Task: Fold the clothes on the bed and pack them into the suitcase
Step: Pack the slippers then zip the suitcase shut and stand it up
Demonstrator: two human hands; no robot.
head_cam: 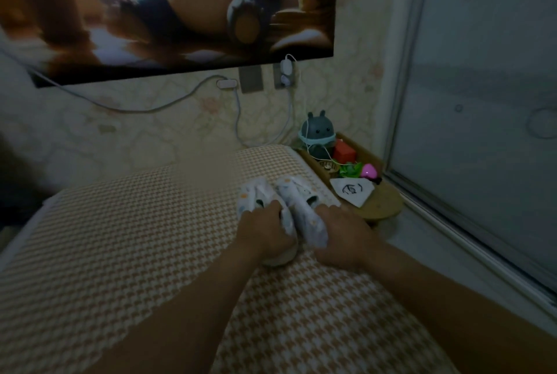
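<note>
Indoors, houndstooth bed under a wall screen, left hand and right hand close together — each gripping a white printed garment near the bed's right edge, cluttered side table beyond.

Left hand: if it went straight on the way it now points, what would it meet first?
The white printed garment that the left hand grips, bunched just ahead of its knuckles; past it, probably the checked bed cover, though depth is unclear.

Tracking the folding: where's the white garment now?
Head view: the garment is right of centre on the bed, held by left hand and right hand, near the shelf.
</note>
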